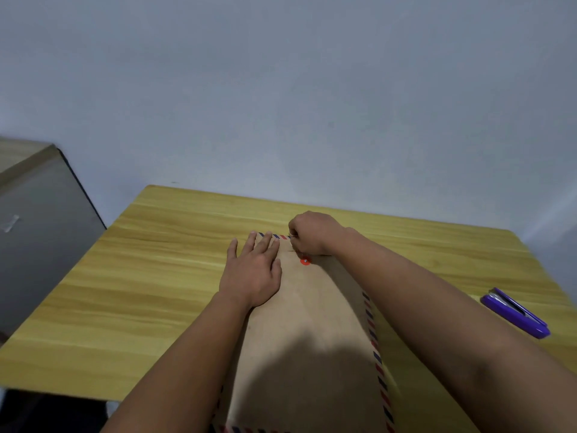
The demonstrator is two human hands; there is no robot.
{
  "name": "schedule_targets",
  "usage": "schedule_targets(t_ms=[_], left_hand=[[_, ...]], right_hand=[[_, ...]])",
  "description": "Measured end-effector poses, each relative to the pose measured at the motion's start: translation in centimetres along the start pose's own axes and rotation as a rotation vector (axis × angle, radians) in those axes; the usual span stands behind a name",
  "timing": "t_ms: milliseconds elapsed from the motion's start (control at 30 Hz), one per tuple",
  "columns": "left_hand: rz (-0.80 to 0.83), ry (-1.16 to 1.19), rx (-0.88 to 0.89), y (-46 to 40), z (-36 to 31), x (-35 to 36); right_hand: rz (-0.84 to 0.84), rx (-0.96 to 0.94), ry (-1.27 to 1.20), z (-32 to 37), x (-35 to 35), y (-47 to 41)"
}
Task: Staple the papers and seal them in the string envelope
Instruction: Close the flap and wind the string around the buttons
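A brown string envelope (315, 323) with a red-and-blue striped border lies lengthwise on the wooden table (140, 276), its flap end away from me. My left hand (254, 273) rests flat on the envelope's upper left part, fingers spread. Over the flap end, my right hand (312, 234) is curled into a pinch, holding the thin string just above a red round button (305, 261). The papers are out of sight.
A purple stapler (515, 312) lies on the table at the right, near the edge. A grey cabinet (40, 232) stands to the left of the table. A plain wall rises behind the table's far edge.
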State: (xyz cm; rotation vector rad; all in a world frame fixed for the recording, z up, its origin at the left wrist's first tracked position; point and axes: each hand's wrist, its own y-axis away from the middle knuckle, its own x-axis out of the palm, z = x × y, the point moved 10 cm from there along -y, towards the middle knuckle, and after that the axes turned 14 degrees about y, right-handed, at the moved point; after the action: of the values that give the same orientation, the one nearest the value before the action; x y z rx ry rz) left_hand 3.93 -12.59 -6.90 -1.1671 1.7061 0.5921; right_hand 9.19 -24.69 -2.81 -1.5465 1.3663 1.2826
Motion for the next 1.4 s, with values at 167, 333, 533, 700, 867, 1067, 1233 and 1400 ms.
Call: schedule_targets(t_ms=[167,333,533,700,867,1067,1233,1400], left_hand=[[0.006,0.0,-0.01,0.1,0.1,0.0],[0.005,0.002,-0.018,0.0,0.2,0.0],[0.004,0.006,-0.016,-0.1,0.2,0.1],[0.006,0.015,-0.017,0.0,0.2,0.0],[-0.009,0.013,-0.021,0.0,0.1,-0.1],[-0.002,0.022,-0.025,0.0,0.2,0.0],[-0.002,0.029,-0.031,0.0,0.0,-0.1],[-0.003,0.024,-0.021,0.0,-0.1,-0.1]], right_hand=[[0.006,0.112,-0.028,-1.1,0.2,0.8],[0.042,0.297,-0.386,-6.3,1.7,2.1],[0.046,0.372,-0.708,-7.6,2.2,3.1],[-0.002,0.314,-0.598,-6.8,2.1,3.5],[-0.07,0.107,-0.339,-4.2,1.5,5.3],[-0.245,-0.103,0.064,-0.4,0.1,8.8],[-0.305,-0.174,0.189,1.9,-0.7,10.5],[-0.257,-0.174,0.143,3.4,-0.8,8.7]])
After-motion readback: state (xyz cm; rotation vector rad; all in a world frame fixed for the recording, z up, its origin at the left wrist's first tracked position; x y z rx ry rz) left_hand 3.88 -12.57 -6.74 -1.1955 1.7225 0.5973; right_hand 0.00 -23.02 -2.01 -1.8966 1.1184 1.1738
